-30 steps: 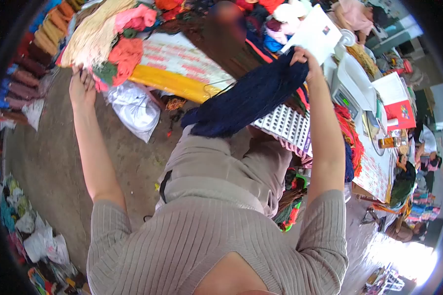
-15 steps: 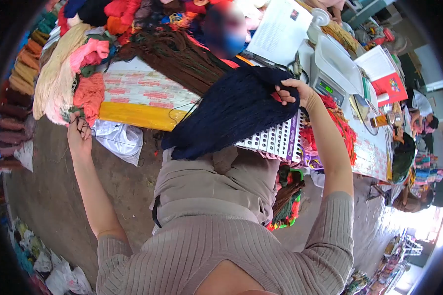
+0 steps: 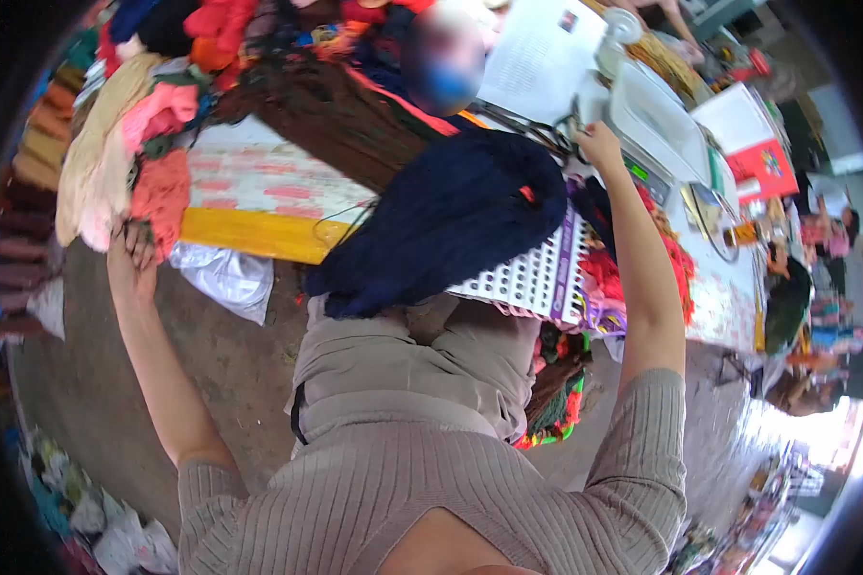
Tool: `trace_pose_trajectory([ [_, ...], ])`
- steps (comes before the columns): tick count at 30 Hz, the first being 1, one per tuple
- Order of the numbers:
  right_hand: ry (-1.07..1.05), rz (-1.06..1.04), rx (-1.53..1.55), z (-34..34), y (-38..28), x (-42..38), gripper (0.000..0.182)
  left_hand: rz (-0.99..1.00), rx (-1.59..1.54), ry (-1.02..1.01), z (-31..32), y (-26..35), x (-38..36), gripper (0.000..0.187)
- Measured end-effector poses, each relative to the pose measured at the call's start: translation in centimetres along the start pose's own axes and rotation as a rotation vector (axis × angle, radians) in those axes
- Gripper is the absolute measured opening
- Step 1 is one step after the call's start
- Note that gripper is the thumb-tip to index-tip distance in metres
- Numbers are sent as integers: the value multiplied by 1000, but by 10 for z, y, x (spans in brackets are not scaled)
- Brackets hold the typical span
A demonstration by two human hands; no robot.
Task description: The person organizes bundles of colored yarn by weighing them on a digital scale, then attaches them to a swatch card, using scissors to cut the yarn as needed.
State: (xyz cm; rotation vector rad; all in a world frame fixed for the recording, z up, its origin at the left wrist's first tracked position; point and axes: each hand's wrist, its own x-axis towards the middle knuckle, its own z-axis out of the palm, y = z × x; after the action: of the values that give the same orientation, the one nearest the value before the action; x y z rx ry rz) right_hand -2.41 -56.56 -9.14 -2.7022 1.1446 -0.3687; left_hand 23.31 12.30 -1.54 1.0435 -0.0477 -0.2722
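A large navy-blue yarn hank [image 3: 441, 216] lies across the table edge and over my lap, with a small red spot near its right end. My left hand [image 3: 134, 251] is out to the far left, fingers curled around a thin dark thread, just below the coral yarn [image 3: 161, 196]. Over the table to the right, my right hand [image 3: 599, 146] has its fingers closed at a pair of scissors [image 3: 574, 119]. The handles are partly hidden by the fingers. A white perforated board with a purple edge [image 3: 518, 278] lies partly under the navy hank.
Brown yarn [image 3: 326, 115] stretches across the table behind the hank. A printed sheet [image 3: 542, 62], a digital scale with a clear tray [image 3: 652, 120] and a red booklet [image 3: 762, 163] are at right. A white plastic bag [image 3: 225, 278] hangs below the yellow table edge [image 3: 249, 233].
My right hand has let go of the navy hank and moved up to the scissors. The hank's right end has settled on the board. My left hand has shifted slightly left and down.
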Motion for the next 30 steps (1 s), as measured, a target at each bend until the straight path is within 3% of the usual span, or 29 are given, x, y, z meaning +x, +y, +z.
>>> trace_pose_trajectory([
  [1, -44, 7, -29, -2, -12, -3, 49, 22, 14, 30, 4, 7, -5, 18],
  [2, -56, -61, -52, 6, -8, -2, 50, 53, 57, 242, 24, 14, -11, 16],
  [3, -19, -86, -35, 22, 5, 9, 52, 57, 11, 284, 37, 21, -17, 15],
  [4, 18, -173, -9, 33, 15, 16, 51, 30, -143, 95, 21, 24, -15, 15],
  [5, -46, -22, -20, 28, 10, 18, 55, 2, -219, -25, 17, 27, -12, 16],
  [7, -252, 32, 95, 18, 19, 27, 53, -82, -355, -230, 10, 31, -7, 19],
  [8, -288, 15, 143, 39, 59, 54, 51, -108, -415, -256, 12, 32, -8, 19],
  [10, -78, 7, 262, 40, 74, 58, 45, -102, -483, -256, 21, 32, -13, 19],
  [12, -315, 174, 590, -1, 55, 35, 37, -87, -494, -222, 28, 32, -14, 21],
  [14, -428, 170, 732, -36, 41, 3, 39, -86, -511, -263, 23, 29, -9, 21],
  [15, -286, 205, 806, -57, 14, -30, 42, -86, -517, -235, 26, 28, -9, 20],
  [16, -289, 206, 801, -75, -5, -56, 42, -90, -519, -371, 11, 23, 0, 21],
  [18, -81, 205, 837, -102, -37, -97, 46, -81, -511, -344, 23, 25, -6, 21],
  [19, -81, 207, 833, -107, -54, -114, 46, -71, -499, -320, 28, 25, -8, 22],
  [20, -16, 141, 985, -111, -69, -132, 46, -95, -568, -488, 25, 22, -4, 23],
  [21, 54, 75, 1137, -114, -83, -150, 46, -101, -568, -492, 32, 22, -8, 23],
  [23, -25, -79, 1318, -115, -119, -179, 46, -98, -578, -426, 55, 24, -19, 25],
  [24, -149, -6, 1481, -124, -145, -191, 44, -108, -625, -520, 60, 22, -20, 27],
  [25, -273, -252, 1413, -119, -149, -198, 42, -102, -613, -500, 69, 21, -25, 28],
  [28, -667, -143, 1616, -115, -207, -236, 42, -131, -621, -539, 90, 17, -39, 35],
  [30, -1092, -37, 1702, -112, -241, -257, 30, -160, -632, -582, 103, 13, -49, 40],
])
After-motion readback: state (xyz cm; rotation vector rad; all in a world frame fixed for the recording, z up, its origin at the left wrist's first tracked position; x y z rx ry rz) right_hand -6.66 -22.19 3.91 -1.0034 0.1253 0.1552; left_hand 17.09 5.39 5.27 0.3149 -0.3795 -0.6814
